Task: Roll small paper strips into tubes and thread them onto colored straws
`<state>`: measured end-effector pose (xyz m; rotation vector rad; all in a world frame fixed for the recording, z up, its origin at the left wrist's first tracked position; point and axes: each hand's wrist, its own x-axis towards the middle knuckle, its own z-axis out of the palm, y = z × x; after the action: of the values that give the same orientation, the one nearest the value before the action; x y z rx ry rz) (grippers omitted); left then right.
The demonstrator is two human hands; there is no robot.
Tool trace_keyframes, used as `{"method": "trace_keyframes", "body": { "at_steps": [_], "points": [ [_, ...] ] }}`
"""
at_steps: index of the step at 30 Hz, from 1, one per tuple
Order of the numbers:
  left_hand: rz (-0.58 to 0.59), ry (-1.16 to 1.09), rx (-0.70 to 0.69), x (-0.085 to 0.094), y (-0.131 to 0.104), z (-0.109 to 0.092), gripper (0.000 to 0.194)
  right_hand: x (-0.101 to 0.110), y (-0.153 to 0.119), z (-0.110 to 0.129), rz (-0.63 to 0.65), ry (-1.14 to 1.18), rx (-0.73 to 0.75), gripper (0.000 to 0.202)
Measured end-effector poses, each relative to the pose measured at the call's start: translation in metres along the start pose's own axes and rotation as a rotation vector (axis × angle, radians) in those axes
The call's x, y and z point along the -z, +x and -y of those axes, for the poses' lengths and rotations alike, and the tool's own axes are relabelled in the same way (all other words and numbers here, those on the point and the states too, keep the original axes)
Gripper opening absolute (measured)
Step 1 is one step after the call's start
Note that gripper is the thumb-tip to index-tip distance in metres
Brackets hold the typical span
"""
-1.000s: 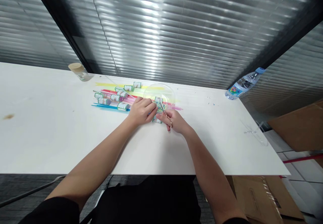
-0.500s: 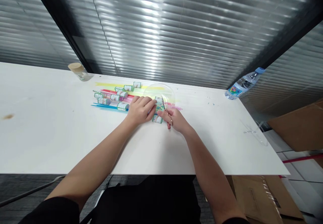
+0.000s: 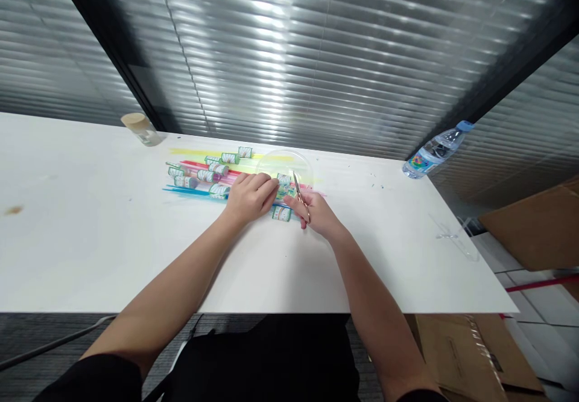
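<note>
My left hand (image 3: 252, 198) rests closed over a row of thin coloured sticks, its fingers curled together; what they hold is hidden. Beside it, my right hand (image 3: 320, 213) grips a pair of scissors (image 3: 300, 193), whose blades point away from me. A clear round dish (image 3: 310, 163) with small green and yellow bits lies just beyond both hands. Blue sticks (image 3: 187, 192) and red sticks (image 3: 192, 164) stick out to the left of my left hand. One small roll with a white and green label (image 3: 281, 213) lies between my hands, on the near side.
Several similar labelled rolls (image 3: 208, 175) lie among the sticks, with yellow sticks (image 3: 194, 151) behind. A jar with a tan lid (image 3: 141, 129) stands at the back left. A water bottle (image 3: 427, 159) is near the right edge of the white table (image 3: 90, 239). Tiny scraps (image 3: 374, 181) lie at right.
The scissors have tilted slightly in my right hand, their tips shifting a little to the right. My left hand has stayed nearly in place.
</note>
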<state>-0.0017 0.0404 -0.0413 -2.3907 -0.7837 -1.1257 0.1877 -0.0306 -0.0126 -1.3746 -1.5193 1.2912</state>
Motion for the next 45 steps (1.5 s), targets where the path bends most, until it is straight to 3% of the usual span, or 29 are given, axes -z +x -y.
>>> {"method": "trace_keyframes", "body": {
  "at_steps": [8, 13, 25, 40, 45],
  "points": [
    [0.037, -0.033, 0.047, 0.0001, -0.0008, 0.0006, 0.015, 0.0012, -0.0035, 0.0025, 0.067, 0.039, -0.001, 0.055],
    [0.035, -0.001, 0.004, -0.0001, 0.0003, -0.0013, 0.013, -0.0016, -0.0016, -0.0013, 0.086, 0.025, 0.014, 0.053],
    [0.051, -0.102, -0.022, -0.0044, -0.0025, -0.0014, 0.015, -0.0029, -0.0023, 0.0004, 0.068, 0.012, -0.006, 0.053],
    [0.079, -0.041, -0.050, -0.0037, -0.0020, -0.0016, 0.015, -0.0043, -0.0025, 0.0008, 0.040, -0.011, -0.015, 0.052],
    [0.023, -0.060, -0.076, -0.0029, -0.0013, -0.0025, 0.012, -0.0044, -0.0021, -0.0023, 0.053, -0.007, -0.010, 0.052]
  ]
}}
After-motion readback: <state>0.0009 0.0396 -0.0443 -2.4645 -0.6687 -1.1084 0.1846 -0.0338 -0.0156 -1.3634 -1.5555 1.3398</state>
